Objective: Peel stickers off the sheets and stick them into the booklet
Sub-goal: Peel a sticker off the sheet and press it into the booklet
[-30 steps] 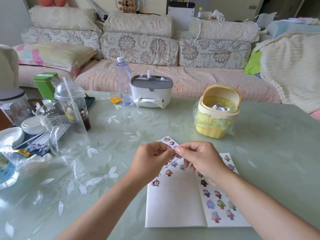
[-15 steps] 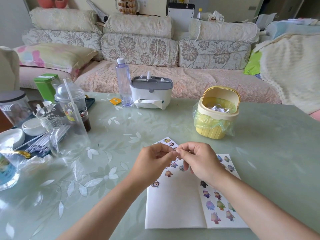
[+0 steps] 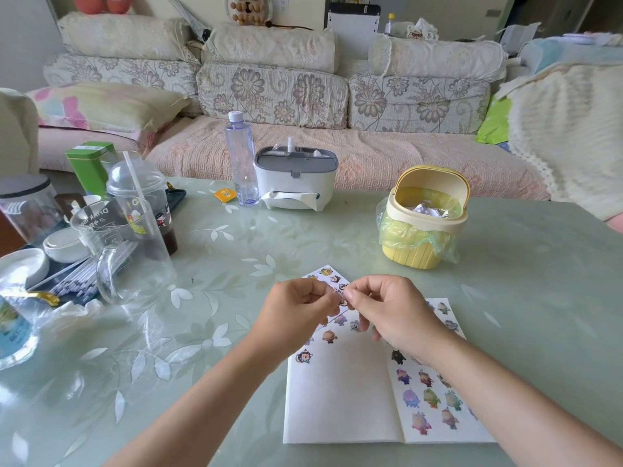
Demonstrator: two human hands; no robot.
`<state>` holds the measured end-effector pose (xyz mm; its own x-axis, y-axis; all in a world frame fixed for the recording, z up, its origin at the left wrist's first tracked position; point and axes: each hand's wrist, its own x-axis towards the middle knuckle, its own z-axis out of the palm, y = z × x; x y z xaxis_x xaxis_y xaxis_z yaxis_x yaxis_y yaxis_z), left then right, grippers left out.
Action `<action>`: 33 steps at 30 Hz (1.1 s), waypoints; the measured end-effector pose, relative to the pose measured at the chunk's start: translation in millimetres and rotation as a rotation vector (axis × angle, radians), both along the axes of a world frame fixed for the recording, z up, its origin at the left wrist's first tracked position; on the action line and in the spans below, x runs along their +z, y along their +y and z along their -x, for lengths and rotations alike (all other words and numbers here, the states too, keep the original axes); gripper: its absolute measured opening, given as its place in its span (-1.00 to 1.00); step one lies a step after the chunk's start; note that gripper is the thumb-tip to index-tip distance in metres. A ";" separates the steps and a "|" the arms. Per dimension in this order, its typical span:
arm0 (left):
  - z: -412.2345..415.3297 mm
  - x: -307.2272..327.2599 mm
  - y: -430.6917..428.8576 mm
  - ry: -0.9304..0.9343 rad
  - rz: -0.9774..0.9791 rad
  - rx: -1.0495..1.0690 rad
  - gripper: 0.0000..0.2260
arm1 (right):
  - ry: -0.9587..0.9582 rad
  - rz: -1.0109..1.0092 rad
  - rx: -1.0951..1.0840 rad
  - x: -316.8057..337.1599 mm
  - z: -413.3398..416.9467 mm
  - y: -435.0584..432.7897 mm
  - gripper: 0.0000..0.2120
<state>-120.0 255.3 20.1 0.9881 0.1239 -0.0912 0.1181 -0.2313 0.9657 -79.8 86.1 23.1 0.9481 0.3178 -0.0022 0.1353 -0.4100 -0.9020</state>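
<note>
- Green glass-topped table (image 3: 539, 271): open booklet (image 3: 340, 406) lies flat near the front edge, between the forearms.
- left hand (image 3: 296, 311) and right hand (image 3: 394, 313) meet over the booklet's far edge, thumbs and forefingers of both pinching a small sticker (image 3: 340, 297).
- sticker sheet (image 3: 325, 274) corner pokes out beyond the fingertips; cannot tell if it is lifted.
- yellow bin (image 3: 423, 244) is beyond the right hand, well apart; bare tabletop right of the booklet.
- glass jug (image 3: 135, 261) and cups crowd the left side, apart from the left forearm.
</note>
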 end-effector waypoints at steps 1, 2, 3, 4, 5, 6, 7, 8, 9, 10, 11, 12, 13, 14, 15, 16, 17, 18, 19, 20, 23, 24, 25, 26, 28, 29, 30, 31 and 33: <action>0.2 -0.1 -1.0 -0.002 0.014 0.005 -0.87 | -0.033 0.022 -0.005 -0.7 0.7 0.5 -0.86; 0.8 -0.1 -2.3 -0.003 0.028 0.011 -0.87 | -0.060 0.039 -0.006 -1.3 2.1 1.0 -0.85; 1.3 -0.1 -3.5 -0.004 0.038 0.019 -0.87 | -0.084 0.054 -0.002 -1.9 3.3 1.7 -0.84; 1.8 -0.3 -4.9 -0.005 0.045 0.027 -0.87 | -0.104 0.067 0.004 -2.2 4.5 2.3 -0.83; 2.1 -0.5 -5.9 -0.005 0.050 0.033 -0.87 | -0.118 0.074 0.011 -2.7 5.2 2.6 -0.82; 2.5 -0.5 -6.8 -0.004 0.055 0.037 -0.87 | -0.127 0.074 0.017 -2.9 5.5 2.8 -0.81; 2.9 -0.3 -7.6 -0.005 0.063 0.041 -0.87 | -0.133 0.072 0.019 -3.2 5.5 2.9 -0.80; 3.3 -0.1 -8.3 -0.007 0.070 0.046 -0.87 | -0.138 0.069 0.018 -3.3 5.5 3.0 -0.79; 3.8 0.2 -8.9 -0.009 0.075 0.051 -0.87 | -0.144 0.067 0.015 -3.6 5.3 3.2 -0.79; 4.2 0.6 -9.6 -0.012 0.077 0.055 -0.87 | -0.151 0.065 0.011 -3.9 5.4 3.5 -0.79; 4.8 1.1 -10.6 -0.014 0.079 0.059 -0.87 | -0.159 0.065 0.006 -4.5 5.4 3.9 -0.79; 5.2 1.4 -11.7 -0.016 0.085 0.063 -0.87 | -0.167 0.065 -0.002 -5.1 5.6 4.4 -0.80; 5.5 1.5 -12.6 -0.018 0.091 0.069 -0.87 | -0.174 0.065 -0.010 -5.9 5.5 4.6 -0.80; 6.1 2.2 -13.6 -0.018 0.094 0.074 -0.87 | -0.179 0.063 -0.017 -6.4 5.4 4.5 -0.81; 6.3 2.9 -13.9 -0.018 0.093 0.078 -0.87 | -0.182 0.062 -0.021 -6.7 5.0 4.3 -0.81; 6.4 3.3 -14.1 -0.017 0.089 0.077 -0.87 | -0.184 0.061 -0.024 -6.5 4.6 4.1 -0.80; 5.8 2.8 -13.8 -0.016 0.079 0.076 -0.87 | -0.184 0.060 -0.027 -6.3 4.3 4.0 -0.80; 5.2 3.0 -13.5 -0.014 0.074 0.077 -0.87 | -0.182 0.058 -0.030 -6.1 4.3 4.1 -0.79; 5.4 3.7 -13.6 -0.014 0.072 0.080 -0.87 | -0.176 0.055 -0.034 -5.7 4.3 4.5 -0.79; 5.1 3.4 -13.7 -0.017 0.069 0.088 -0.87 | -0.166 0.048 -0.041 -5.0 4.6 4.9 -0.78; 6.2 2.3 -15.0 -0.094 0.002 0.155 -0.94 | -0.141 0.007 -0.071 -2.3 6.0 6.0 -0.76; 7.8 2.9 -15.7 -0.151 -0.060 0.186 -0.98 | -0.132 -0.009 -0.083 -1.3 6.4 6.5 -0.75; 8.6 1.0 -15.6 -0.224 -0.167 0.218 -0.91 | -0.122 -0.025 -0.095 -0.7 6.7 7.1 -0.74; 9.4 -0.7 -15.1 -0.305 -0.297 0.238 -0.85 | -0.116 -0.036 -0.105 -0.2 7.1 7.7 -0.72; 8.8 -2.4 -14.5 -0.420 -0.496 0.234 -0.79 | -0.118 -0.042 -0.118 0.3 8.1 9.0 -0.71; 8.9 -2.4 -15.3 -0.439 -0.517 0.214 -0.78 | -0.125 -0.042 -0.124 0.3 8.5 9.4 -0.72; 8.1 -3.9 -15.8 -0.445 -0.512 0.200 -0.78 | -0.135 -0.039 -0.131 0.2 8.8 9.4 -0.73; 8.2 -4.0 -16.6 -0.435 -0.487 0.189 -0.80 | -0.148 -0.032 -0.138 -0.1 8.9 9.3 -0.75; 9.6 -0.1 -18.2 -0.360 -0.392 0.171 -0.82 | -0.184 -0.012 -0.146 -0.7 9.5 8.6 -0.78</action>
<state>-129.7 237.1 20.0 0.9113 0.2416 0.3334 -0.1360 -0.5877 0.7976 -89.3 94.7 22.4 0.9682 0.1763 0.1777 0.2378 -0.4266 -0.8726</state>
